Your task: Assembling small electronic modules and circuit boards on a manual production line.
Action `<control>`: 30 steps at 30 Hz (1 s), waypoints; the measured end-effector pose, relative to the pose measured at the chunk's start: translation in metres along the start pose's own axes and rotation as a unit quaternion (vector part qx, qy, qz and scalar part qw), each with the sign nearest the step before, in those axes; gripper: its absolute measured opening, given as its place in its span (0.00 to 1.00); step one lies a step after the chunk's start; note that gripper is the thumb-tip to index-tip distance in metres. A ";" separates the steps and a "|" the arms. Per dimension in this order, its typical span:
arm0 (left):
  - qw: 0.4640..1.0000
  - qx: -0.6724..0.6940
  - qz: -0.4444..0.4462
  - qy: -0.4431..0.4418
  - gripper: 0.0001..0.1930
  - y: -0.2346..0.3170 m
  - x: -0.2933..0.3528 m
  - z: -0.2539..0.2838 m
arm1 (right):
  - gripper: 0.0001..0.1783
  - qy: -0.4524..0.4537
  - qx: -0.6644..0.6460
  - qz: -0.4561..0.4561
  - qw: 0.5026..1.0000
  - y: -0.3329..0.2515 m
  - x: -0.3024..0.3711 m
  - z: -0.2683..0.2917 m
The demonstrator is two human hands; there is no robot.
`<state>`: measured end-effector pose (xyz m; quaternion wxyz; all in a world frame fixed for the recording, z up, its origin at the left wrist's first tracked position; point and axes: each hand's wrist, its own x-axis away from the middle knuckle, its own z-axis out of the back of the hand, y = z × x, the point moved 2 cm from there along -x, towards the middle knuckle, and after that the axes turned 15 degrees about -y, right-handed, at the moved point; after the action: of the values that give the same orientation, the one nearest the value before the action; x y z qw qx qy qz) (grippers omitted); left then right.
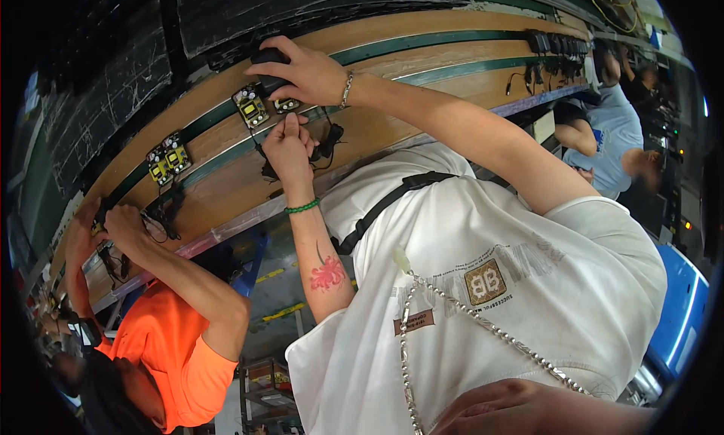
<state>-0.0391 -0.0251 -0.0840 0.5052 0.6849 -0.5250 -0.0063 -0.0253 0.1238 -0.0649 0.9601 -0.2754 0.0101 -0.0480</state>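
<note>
My right hand [311, 75], a silver bracelet at its wrist, reaches over the bench from the right. Its fingers curl round a black plastic case [270, 56], part of which they cover. Just below, my left hand [288, 150] has its fingers pinched together at the near edge of a small circuit board [286, 104]; what is between them, if anything, is hidden. A second circuit board [250, 107], with a yellow part on it, lies to the left of both hands. Black cord [329, 145] hangs in loops beside my left hand.
More circuit boards [169, 160] lie further left along the wooden bench [219, 180] with its green strips. At the far right stands a row of black power adapters [558, 44]. A co-worker in orange [177, 344] works at left; another in light blue [615, 137] sits at right.
</note>
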 end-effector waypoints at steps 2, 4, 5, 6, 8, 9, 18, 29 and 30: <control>0.999 -0.021 0.020 0.037 0.14 0.002 0.001 -0.003 | 0.34 -0.013 -0.003 -0.009 1.000 -0.002 0.000 0.001; 0.998 -0.029 0.028 0.057 0.14 0.007 0.001 -0.006 | 0.34 -0.021 -0.002 -0.011 1.000 -0.003 0.000 0.005; 0.996 -0.045 0.042 0.068 0.14 0.012 0.000 -0.008 | 0.34 -0.024 -0.027 -0.013 0.999 -0.003 0.000 0.008; 0.993 -0.061 0.057 0.080 0.13 0.016 -0.001 -0.010 | 0.35 -0.027 -0.052 -0.014 0.998 -0.004 -0.001 0.010; 0.987 -0.089 0.085 0.106 0.13 0.021 -0.002 -0.011 | 0.35 -0.036 -0.100 -0.015 0.994 -0.006 -0.002 0.014; 0.988 -0.080 0.081 0.109 0.13 0.019 -0.004 -0.011 | 0.35 -0.043 -0.095 -0.009 0.994 -0.006 -0.001 0.015; 0.996 0.087 0.013 -0.027 0.10 0.000 -0.006 0.009 | 0.37 -0.053 0.029 0.048 0.997 0.013 0.020 0.004; 0.998 0.008 0.025 -0.064 0.15 0.015 0.001 0.008 | 0.17 -0.284 0.243 -0.127 0.919 -0.051 -0.021 0.037; 0.997 -0.057 0.005 -0.052 0.15 0.021 0.004 0.004 | 0.18 -0.272 0.268 -0.139 0.914 -0.058 -0.023 0.038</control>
<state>-0.0543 -0.0291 -0.0693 0.5152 0.6516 -0.5525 -0.0693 -0.0510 0.0969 -0.0025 0.9471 -0.0089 -0.3031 -0.1055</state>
